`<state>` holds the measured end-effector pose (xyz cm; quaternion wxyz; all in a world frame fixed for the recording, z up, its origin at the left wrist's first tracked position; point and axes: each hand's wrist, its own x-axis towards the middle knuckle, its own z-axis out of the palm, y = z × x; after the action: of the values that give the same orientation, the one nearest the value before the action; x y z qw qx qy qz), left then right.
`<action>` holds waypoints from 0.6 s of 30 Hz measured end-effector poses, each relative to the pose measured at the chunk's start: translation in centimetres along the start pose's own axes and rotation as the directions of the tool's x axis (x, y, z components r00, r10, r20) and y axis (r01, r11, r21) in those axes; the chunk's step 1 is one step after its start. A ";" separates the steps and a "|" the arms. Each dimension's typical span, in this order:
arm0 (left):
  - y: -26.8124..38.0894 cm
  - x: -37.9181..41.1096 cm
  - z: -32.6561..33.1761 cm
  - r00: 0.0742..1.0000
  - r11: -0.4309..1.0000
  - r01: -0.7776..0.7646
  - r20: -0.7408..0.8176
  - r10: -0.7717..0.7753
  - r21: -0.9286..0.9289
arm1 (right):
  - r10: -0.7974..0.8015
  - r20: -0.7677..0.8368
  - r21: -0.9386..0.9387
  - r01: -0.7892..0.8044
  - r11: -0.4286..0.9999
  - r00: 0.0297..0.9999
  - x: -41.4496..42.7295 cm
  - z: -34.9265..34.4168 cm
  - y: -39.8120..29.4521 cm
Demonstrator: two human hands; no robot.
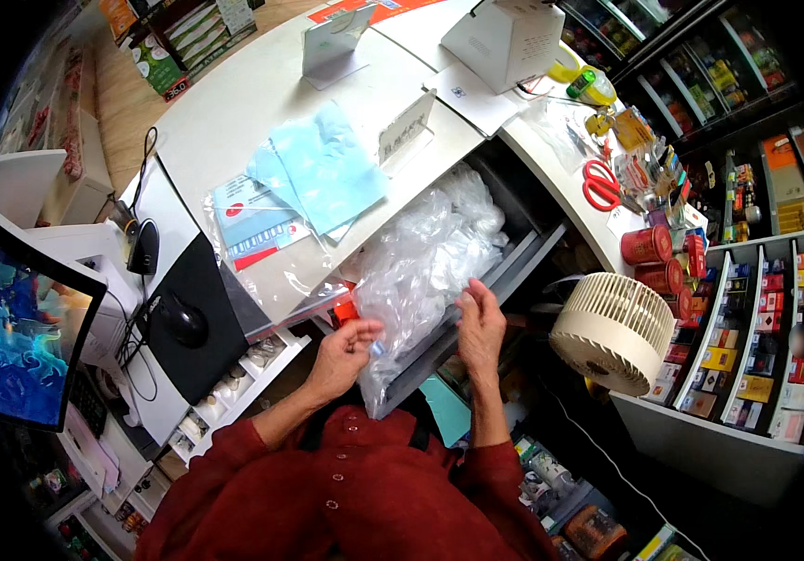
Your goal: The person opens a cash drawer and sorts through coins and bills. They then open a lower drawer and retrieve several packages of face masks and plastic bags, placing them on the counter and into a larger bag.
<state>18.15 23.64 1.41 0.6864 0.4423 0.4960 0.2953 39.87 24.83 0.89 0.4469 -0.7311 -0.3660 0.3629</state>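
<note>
An open dark grey drawer juts out below the white counter, heaped with crumpled clear plastic bags. Part of the plastic spills over the drawer's front towards my red shirt. My left hand is at the left side of this heap, fingers bent against the plastic beside a small bluish piece. Whether it grips the plastic is unclear. At the drawer's right front edge is my right hand, its fingers curled near the bags. What lies under those fingers is hidden.
Light blue sheets and a sign stand occupy the white counter. A mouse and monitor are on the left. Red scissors, red tins and a cream fan are on the right, before shelves of small packs.
</note>
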 end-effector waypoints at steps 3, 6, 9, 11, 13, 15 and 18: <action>0.0 -2.0 -1.4 0.957 0.971 0.110 0.243 -0.162 0.213 | 0.021 0.101 -0.084 -0.013 0.996 0.995 0.3 2.7 -2.1; -0.1 -3.1 -1.8 0.868 0.967 0.102 0.454 -0.201 0.234 | -0.056 0.137 -0.204 0.083 0.975 0.989 -0.1 6.0 -0.1; 0.4 -3.6 -2.0 0.750 0.963 0.095 0.618 -0.236 0.252 | 0.041 0.338 -0.385 0.099 0.918 0.940 -1.4 6.5 -0.3; 0.3 -3.9 -2.1 0.677 0.965 0.069 0.698 -0.233 0.254 | 0.170 0.503 -0.526 0.144 0.838 0.847 -2.1 5.5 -1.4; 0.5 -4.4 -2.3 0.657 0.963 0.045 0.718 -0.229 0.265 | -0.105 0.260 -0.370 0.200 0.907 0.960 -2.1 5.4 2.1; 0.3 -5.0 -3.0 0.664 0.958 0.047 0.707 -0.242 0.284 | -0.004 0.115 -0.400 0.050 0.915 0.993 -1.1 3.9 2.3; -1.2 -5.6 -3.9 0.727 0.984 0.107 0.664 -0.176 0.143 | -0.085 -0.088 -0.201 0.066 0.977 0.993 0.0 1.2 1.4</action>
<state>12.53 19.61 2.21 0.8179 0.5120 0.2596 0.0380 39.13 24.81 -0.84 0.4026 -0.7741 -0.4057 0.2721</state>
